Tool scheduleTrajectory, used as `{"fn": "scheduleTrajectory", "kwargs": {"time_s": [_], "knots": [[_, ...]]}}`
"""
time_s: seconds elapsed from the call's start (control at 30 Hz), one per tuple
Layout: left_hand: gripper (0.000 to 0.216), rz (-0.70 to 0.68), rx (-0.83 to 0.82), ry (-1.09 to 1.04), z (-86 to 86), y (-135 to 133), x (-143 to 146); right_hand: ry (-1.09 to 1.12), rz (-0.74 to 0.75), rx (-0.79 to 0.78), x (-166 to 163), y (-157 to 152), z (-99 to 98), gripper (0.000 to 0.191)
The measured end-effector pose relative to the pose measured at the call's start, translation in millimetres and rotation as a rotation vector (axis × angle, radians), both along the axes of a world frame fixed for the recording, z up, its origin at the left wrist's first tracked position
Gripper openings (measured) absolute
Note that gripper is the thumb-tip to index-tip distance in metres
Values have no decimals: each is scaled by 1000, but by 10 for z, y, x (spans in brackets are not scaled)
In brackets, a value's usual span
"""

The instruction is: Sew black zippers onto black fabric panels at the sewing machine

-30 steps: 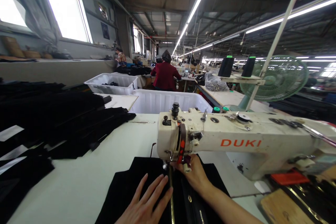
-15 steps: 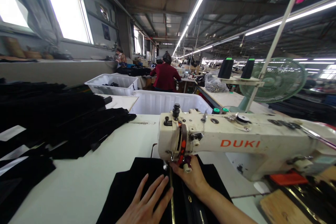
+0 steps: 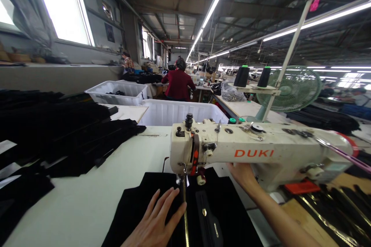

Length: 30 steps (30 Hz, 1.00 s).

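Note:
A cream DUKI sewing machine (image 3: 261, 150) stands across the white table (image 3: 87, 200). Under its needle lies a black fabric piece (image 3: 220, 204) with a zipper strip. My left hand (image 3: 156, 224) lies flat on the fabric, fingers spread, just left of the needle. My right hand (image 3: 242, 173) reaches up behind the machine's arm, right of the needle; its fingers are hidden by the machine body.
Stacks of black fabric pieces (image 3: 58, 135) cover the table's left side. Two white plastic bins (image 3: 176, 112) stand beyond the table. Thread cones (image 3: 242, 76) and a green fan (image 3: 292, 88) sit at the right. A person in a red top (image 3: 178, 83) works ahead.
My right hand left the needle area and moved right and back, behind the machine's arm. My left hand stays flat on the fabric. The view shifted slightly.

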State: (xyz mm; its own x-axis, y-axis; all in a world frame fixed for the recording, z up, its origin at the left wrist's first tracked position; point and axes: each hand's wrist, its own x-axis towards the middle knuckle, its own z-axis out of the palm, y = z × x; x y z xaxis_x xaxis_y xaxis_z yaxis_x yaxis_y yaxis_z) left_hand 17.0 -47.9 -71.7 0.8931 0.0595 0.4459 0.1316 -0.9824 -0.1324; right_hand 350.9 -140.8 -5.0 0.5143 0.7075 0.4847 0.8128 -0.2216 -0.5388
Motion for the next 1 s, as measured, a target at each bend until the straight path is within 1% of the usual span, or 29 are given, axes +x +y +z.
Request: {"fn": "scheduleTrajectory", "kwargs": {"time_s": [0.07,0.1,0.13,0.2,0.27,0.33,0.37,0.43,0.53,0.67,0.73,0.9,1.0], "knots": [[88,-3,-8,-1,-71,30,8,-42,32,-14,-79,-81,-4,26],[87,-4,-3,14,-61,33,9,-57,58,-21,-166,-133,-10,29],[85,-1,4,30,-23,25,7,-66,90,-30,-282,-190,-16,31],[84,6,13,53,114,-16,-10,-74,185,-59,-577,-304,-30,34],[85,9,12,52,274,-73,-43,-87,326,-107,-891,-389,-51,30],[84,8,12,49,393,-121,-84,-157,486,-157,-1139,-427,-85,27],[81,6,20,49,428,-135,-102,-202,548,-179,-1220,-429,-106,31],[74,6,39,78,446,-138,-122,-291,612,-216,-1298,-413,-154,38],[65,-4,70,130,392,-101,-112,-388,622,-251,-1284,-379,-212,38],[65,-8,71,124,329,-59,-77,-469,618,-213,-1250,-364,-242,37],[65,-7,65,107,331,-58,-70,-488,619,-189,-1255,-363,-252,37],[61,-7,87,141,364,-63,-69,-516,610,-132,-1267,-350,-283,37],[63,-29,45,122,367,-57,-70,-533,608,-91,-1261,-341,-284,35]]}}
